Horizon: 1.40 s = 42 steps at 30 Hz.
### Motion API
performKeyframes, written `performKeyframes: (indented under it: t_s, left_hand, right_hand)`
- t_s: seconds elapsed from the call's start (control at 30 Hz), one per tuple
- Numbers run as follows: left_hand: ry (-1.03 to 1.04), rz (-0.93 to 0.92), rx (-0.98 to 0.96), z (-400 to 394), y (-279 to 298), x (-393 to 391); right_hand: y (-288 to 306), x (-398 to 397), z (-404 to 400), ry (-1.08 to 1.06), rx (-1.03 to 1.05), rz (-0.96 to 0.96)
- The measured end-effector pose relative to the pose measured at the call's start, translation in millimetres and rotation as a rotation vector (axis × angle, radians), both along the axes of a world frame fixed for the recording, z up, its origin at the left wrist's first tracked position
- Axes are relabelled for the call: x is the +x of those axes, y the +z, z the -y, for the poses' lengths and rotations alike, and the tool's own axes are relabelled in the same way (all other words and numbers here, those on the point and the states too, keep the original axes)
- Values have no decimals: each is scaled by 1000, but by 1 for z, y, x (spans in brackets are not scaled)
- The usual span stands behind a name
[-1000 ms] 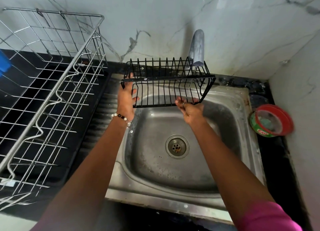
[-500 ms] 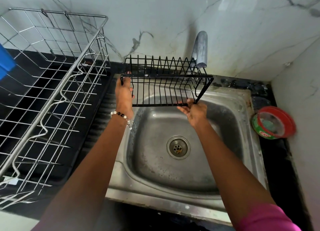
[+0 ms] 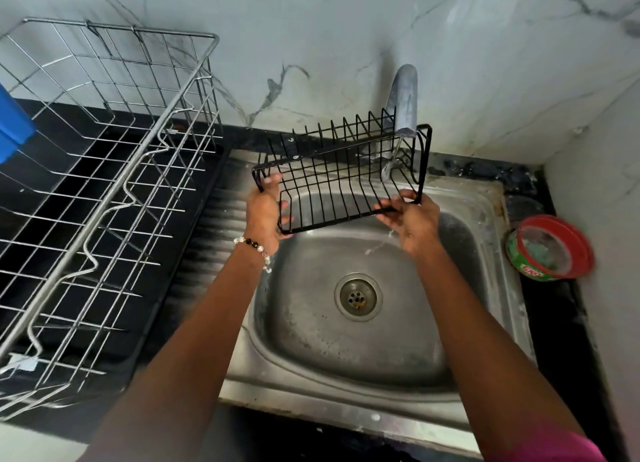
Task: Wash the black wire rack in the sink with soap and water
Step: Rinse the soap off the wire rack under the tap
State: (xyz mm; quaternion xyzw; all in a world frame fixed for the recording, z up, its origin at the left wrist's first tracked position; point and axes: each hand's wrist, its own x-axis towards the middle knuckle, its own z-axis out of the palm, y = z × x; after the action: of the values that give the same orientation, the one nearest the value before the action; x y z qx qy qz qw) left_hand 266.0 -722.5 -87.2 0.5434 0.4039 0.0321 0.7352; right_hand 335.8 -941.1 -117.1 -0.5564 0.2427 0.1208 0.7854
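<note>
The single head camera looks steeply down and forward from close above the sink [image 3: 498,198], facing the wall, arms reaching in from below.

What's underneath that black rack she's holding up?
Below the black rack lies the steel sink, its drain bare. Water from the tap runs through the rack. Both hands hide its lower corners.

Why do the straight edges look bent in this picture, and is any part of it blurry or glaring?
Head view: the wide-angle lens bows the steel basket and the counter edges; the near forearms and the frame's edges are soft; the black wire rack is fairly sharp; window-like glare streaks the marble wall; the tap casts a soft shadow there.
</note>
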Motion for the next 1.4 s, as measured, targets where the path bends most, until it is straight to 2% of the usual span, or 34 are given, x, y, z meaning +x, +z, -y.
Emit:
performKeyframes:
  t_s: [0.13,0.3,0.57,0.67,0.87,0.93,1.0,1.07,1.13,1.2,1.3,1.4]
  left_hand:
    - [-135,-91,30,16,-16,-3]
    - [-313,-220,-47,35,-30,-8]
    - [-514,-307,-178,40,-29,-19]
    - [-587,-354,-224,35,-32,-27]
    - [-713,-472,-314,27,-42,-37]
    - [-736,-500,-187,31,-40,-38]
    - [-677,-482,18,35,-43,-34]
    - [-594,-407,205,35,-52,-24]
    - [-568,-280,304,36,-58,-11]
    - [-630,-190,378,41,-59,0]
    - [-829,-85,574,59,-54,11]
    - [-927,-11,732,77,-60,23]
  right_hand:
    - [0,-3,25,-28,-121,46]
    - [3,-12,46,-131,-370,144]
    - [35,-25,57,-194,-376,358]
    - [35,-35,61,-145,-356,343]
    - [25,-52,71,-50,-441,293]
    - [23,-55,74,-52,-486,280]
    - [22,-56,77,-60,-562,285]
    - [26,-56,78,-34,-713,318]
    - [32,-54,77,26,-860,376]
    - [40,-50,76,67,-971,408]
    - [54,-47,72,85,-1111,431]
    - [64,-44,72,63,-1133,465]
